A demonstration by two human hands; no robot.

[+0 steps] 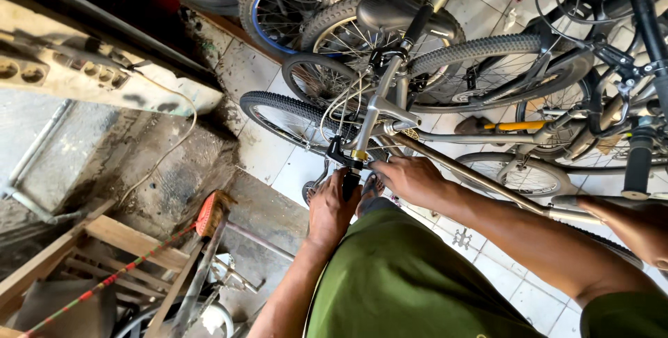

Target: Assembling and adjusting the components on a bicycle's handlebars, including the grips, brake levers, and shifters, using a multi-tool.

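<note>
Silver tubing marks the bicycle frame (379,112), upside-down in the head view, its long axis running from six o'clock, at the hands, up toward one o'clock, where the dark saddle (396,14) lies. Going left to right: a red-bristled broom (212,213) leans at eight o'clock beside wooden slats (104,240). The left hand (330,209) is closed around the black end of the tube (350,183). The right hand (410,179), just beside it at three o'clock, rests curled on the frame; both are equally near. No packages, labels or signs show legibly. Another person's hand (637,230) enters far right.
</note>
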